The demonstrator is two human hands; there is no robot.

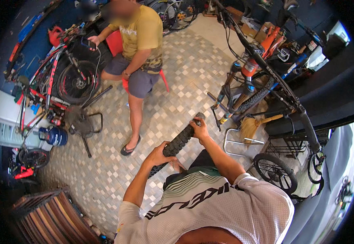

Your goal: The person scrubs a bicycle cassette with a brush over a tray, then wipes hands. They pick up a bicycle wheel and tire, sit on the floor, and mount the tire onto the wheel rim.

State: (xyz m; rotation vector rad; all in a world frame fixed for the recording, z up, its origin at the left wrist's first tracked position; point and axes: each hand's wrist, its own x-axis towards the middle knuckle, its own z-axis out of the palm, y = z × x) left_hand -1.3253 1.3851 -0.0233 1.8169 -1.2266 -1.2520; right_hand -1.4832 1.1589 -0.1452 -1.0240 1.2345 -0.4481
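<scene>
A black knobby bicycle tire point(178, 142) slants in front of my body, seen tread-on, from near my lap up to the right. My left hand point(160, 154) wraps round its lower part, the fingers over the tread. Nearer its far upper end, my right hand point(200, 128) grips it with thumb and fingers. Whether a rim sits inside the tire cannot be seen from here. To the right of my right hand hangs the fork point(225, 95) of an orange bicycle frame point(252, 67), with no wheel between its legs.
Another person point(140, 44) sits on a red chair point(114, 42) ahead, holding a phone-like object with a cable. Bicycles point(77, 81) line the left wall. A broom point(252, 128) and a small wheel point(275, 173) lie right. Wooden slats point(55, 217) stand at lower left, a blue tank point(54, 136) beyond.
</scene>
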